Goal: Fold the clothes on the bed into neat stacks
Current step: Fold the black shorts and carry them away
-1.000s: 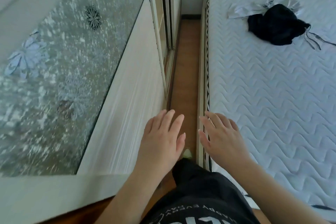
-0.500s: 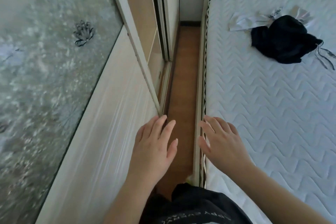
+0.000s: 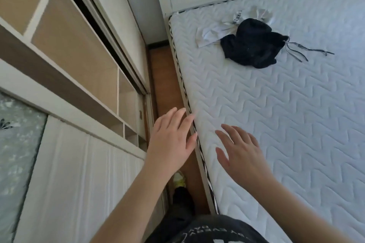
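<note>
Head view, clothes: a black garment point(image 3: 251, 44) lies crumpled on the bed point(image 3: 276, 124) near its far end, partly on top of a white garment point(image 3: 214, 32); the two touch and overlap.
Head view, hands: the left hand point(image 3: 170, 140) hovers over the gap beside the bed's edge, fingers straight and spread, holding nothing; the right hand point(image 3: 240, 154) is over the mattress, likewise flat and empty. Both are well apart from the clothes.
Handling, judged: both pieces look light, soft and limp, so they should sag and need spreading flat on the mattress before folding.
Where to take hold, judged: the black garment by its drawstring end, where the cords point(image 3: 300, 52) trail out, probably a waistband; the white one by a free corner on its left.
Hard to make out: what kind of garment each is; the white one's printed lettering is unreadable.
Hidden: the part of the white garment under the black one.
Cut off: the bed's right side, so further clothes there cannot be ruled out.
</note>
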`<state>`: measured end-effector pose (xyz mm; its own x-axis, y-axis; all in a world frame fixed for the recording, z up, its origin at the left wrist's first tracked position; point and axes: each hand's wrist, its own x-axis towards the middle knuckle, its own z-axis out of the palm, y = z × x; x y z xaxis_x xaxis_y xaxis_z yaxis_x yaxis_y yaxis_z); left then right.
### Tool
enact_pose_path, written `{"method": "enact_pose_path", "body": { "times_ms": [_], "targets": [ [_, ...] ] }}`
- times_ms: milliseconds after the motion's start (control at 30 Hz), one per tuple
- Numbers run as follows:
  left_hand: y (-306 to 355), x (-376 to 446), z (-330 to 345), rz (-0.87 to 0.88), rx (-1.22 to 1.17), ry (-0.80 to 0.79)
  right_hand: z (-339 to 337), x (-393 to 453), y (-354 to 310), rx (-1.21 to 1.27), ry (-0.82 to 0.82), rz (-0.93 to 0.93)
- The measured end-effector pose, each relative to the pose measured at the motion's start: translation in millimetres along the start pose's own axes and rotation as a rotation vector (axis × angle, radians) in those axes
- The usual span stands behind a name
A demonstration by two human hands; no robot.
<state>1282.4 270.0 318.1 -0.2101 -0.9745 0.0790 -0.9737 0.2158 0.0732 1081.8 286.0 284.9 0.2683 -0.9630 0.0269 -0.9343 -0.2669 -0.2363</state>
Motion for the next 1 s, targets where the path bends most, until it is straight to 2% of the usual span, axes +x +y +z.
{"method": "enact_pose_path", "body": {
  "times_ms": [267,500,767,1000],
  "targets": [
    [-34,171,29,0.244,-0.067,-0.098,-5,124,21,-0.014,0.004,0.264],
    [-50,301,26,0.477,-0.081,-0.109,-22,209,33,-0.040,0.031,0.505],
    [-39,369,24,0.635,-0.068,-0.125,-35,243,59,0.020,0.082,0.687],
    [-25,402,19,0.658,-0.034,-0.107,-37,282,99,0.052,0.059,0.663]
  ]
}}
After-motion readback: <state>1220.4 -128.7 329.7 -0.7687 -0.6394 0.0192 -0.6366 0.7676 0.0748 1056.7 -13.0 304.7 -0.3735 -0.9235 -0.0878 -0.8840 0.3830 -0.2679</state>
